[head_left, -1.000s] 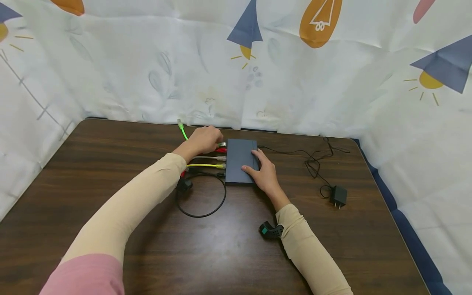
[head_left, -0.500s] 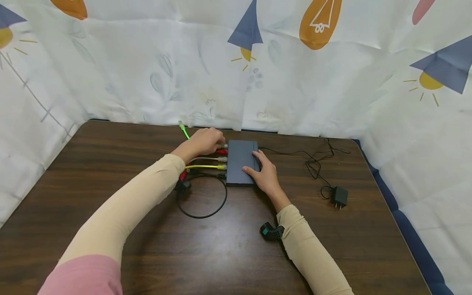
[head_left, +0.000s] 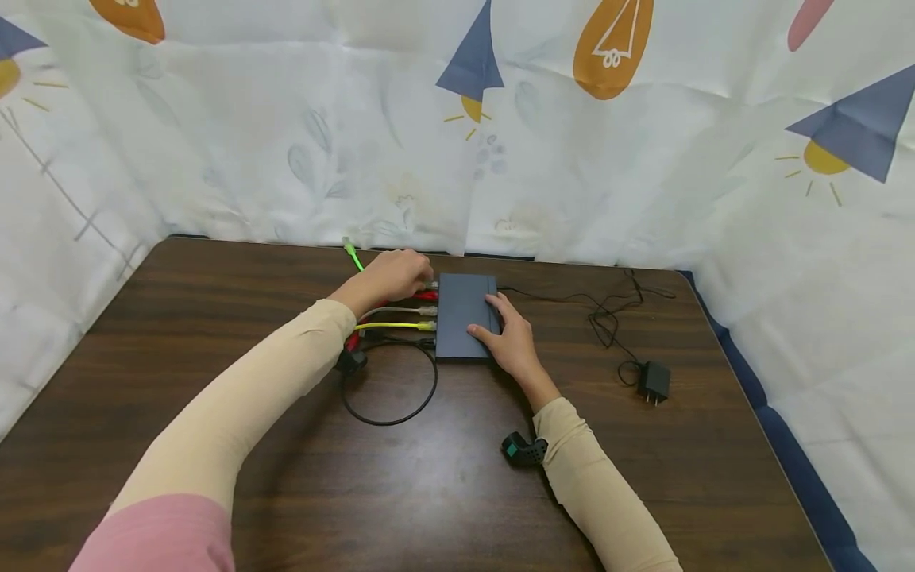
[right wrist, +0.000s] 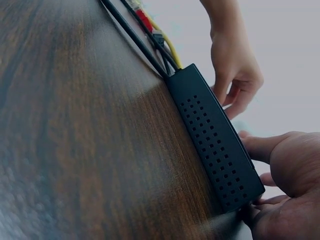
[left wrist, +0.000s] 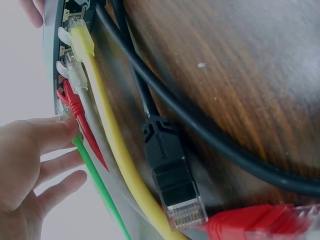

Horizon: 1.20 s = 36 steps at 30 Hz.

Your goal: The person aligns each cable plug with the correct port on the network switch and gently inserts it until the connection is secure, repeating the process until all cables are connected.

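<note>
A dark grey network switch point(head_left: 465, 315) lies on the table with a row of ports facing left. My left hand point(head_left: 389, 278) is at its far left corner, thumb and finger pinching the plug end of a green network cable point(left wrist: 103, 187) right at the last port. Beside that, red point(left wrist: 75, 106), grey point(left wrist: 77, 75) and yellow point(left wrist: 82, 40) network cables run into neighbouring ports, with a black cable at the near end. My right hand point(head_left: 511, 336) grips the switch's right side, thumb on top and fingers round the back edge.
A black network plug point(left wrist: 175, 182) and a red plug point(left wrist: 260, 222) lie loose left of the switch. A looped black cable point(head_left: 389, 422) lies in front of them. A black power adapter point(head_left: 654, 381) with tangled cord sits at right. A patterned white curtain point(head_left: 322, 119) hangs behind the table.
The left hand has edged slightly toward the switch, bringing the green cable's plug closer against the port. The right hand keeps its grip on the switch. The head view shifts slightly.
</note>
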Each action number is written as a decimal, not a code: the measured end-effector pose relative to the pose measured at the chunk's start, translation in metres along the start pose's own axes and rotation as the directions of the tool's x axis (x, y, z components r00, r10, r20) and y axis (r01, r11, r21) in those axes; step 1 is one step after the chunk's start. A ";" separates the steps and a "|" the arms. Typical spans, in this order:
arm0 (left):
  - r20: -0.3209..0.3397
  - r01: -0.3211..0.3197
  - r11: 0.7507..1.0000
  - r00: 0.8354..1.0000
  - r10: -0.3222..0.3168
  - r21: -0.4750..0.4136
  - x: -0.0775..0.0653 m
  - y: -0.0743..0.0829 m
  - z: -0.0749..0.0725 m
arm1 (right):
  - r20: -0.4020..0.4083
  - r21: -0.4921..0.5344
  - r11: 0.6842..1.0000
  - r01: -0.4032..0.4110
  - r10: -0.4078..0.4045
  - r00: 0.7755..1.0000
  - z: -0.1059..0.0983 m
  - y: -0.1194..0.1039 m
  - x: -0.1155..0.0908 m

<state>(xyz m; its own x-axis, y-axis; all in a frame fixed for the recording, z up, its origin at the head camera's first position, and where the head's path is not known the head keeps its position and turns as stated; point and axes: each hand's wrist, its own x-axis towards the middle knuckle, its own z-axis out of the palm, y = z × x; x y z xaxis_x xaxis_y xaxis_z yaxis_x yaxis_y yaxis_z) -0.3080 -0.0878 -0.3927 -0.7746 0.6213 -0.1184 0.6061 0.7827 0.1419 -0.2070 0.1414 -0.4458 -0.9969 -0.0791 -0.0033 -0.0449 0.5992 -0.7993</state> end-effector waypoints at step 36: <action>-0.011 -0.041 0.999 0.999 0.042 0.009 0.000 -0.001 0.000 | -0.004 0.013 1.000 -0.002 0.002 1.000 0.001 0.002 0.002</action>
<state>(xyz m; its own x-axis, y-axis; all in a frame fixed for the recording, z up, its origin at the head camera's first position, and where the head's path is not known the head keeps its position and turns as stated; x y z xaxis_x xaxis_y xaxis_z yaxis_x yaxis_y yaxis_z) -0.3086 -0.0881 -0.3926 -0.7507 0.6528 -0.1019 0.6392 0.7566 0.1381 -0.2086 0.1422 -0.4480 -0.9972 -0.0745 -0.0025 -0.0420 0.5891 -0.8070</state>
